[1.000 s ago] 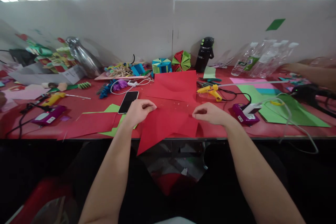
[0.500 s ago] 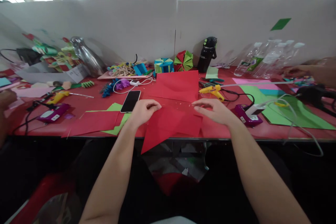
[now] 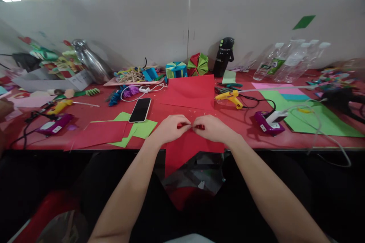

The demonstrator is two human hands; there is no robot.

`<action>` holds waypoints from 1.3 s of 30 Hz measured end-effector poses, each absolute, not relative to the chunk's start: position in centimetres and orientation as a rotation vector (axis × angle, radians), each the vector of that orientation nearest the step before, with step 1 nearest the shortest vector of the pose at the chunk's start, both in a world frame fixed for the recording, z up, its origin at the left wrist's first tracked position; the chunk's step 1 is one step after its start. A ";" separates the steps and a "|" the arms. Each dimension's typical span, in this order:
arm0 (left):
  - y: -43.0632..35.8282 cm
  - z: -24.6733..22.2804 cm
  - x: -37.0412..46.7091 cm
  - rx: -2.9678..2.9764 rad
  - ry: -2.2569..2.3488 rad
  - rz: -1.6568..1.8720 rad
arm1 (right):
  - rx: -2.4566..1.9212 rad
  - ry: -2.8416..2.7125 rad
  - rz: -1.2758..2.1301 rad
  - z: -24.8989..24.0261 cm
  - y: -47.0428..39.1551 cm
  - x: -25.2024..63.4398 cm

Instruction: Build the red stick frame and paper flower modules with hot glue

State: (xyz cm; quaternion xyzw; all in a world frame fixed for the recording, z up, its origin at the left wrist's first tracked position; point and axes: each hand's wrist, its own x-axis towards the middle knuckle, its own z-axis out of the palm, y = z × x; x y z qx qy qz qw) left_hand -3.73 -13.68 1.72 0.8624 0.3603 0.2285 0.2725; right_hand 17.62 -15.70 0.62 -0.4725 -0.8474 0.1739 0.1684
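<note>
A sheet of red paper (image 3: 181,153) lies under my hands, and one corner of it hangs over the table's front edge. My left hand (image 3: 173,127) is closed in a pinch at the paper's far edge. Close beside it, fingertips nearly touching, my right hand (image 3: 210,127) pinches the same edge. The fingers partly hide that edge, so I cannot see whether it is folded. More red paper (image 3: 191,91) lies flat just beyond my hands. To the left, a phone (image 3: 140,110) rests on green paper (image 3: 146,129) beside another red sheet (image 3: 102,133).
A yellow glue gun (image 3: 229,98) and a purple power socket (image 3: 268,123) with cables are on the right. Paper ornaments (image 3: 198,64), a black bottle (image 3: 224,57) and clear plastic bottles (image 3: 293,62) stand along the partition. A co-worker's hand (image 3: 5,108) shows at far left.
My hands, apart before, have come together at the red paper's far edge. The paper has turned, its hanging corner shifting right. The co-worker's hand at far right has withdrawn from the bright scraps.
</note>
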 end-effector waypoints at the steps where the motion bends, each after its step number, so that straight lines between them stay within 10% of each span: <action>1: -13.7 1.7 -3.6 2.316 0.967 0.589 | -1.348 -2.414 0.481 0.6 -15.7 17.5; 39: -12.0 2.9 -8.7 2.129 1.195 0.429 | -1.273 -2.215 0.757 1.8 -16.4 21.8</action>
